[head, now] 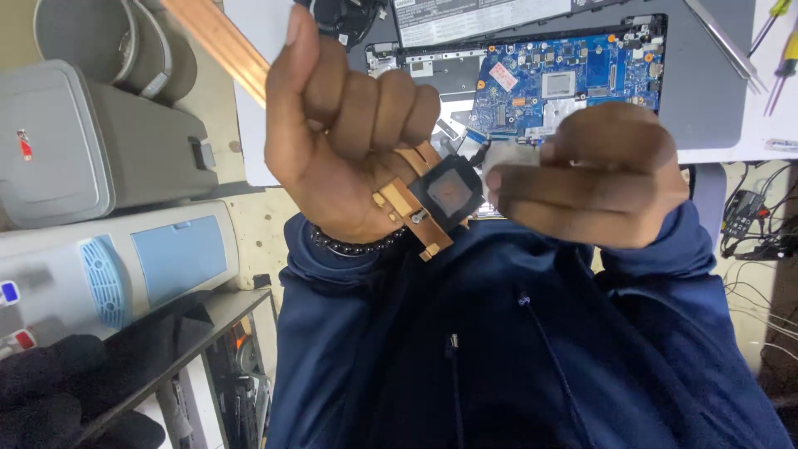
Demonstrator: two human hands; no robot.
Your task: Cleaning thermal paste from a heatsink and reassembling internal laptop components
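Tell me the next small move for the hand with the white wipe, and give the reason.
Probably press the white wipe, pinched in the right hand, onto the dark square plate of the copper heatsink and rub across it. The left hand holds the heatsink with the plate facing up, its centre looks smudged, and the wipe sits just beside its edge.

White rectangular label [470,18] with dark print on the black battery, at the far edge of the open laptop [706,100]. Small pinkish-white sticker [503,76], tilted, on the blue circuit board [582,62], near its left end. Small white label strip [781,145] at the right edge of the white desk [249,125]. No screens or packages.
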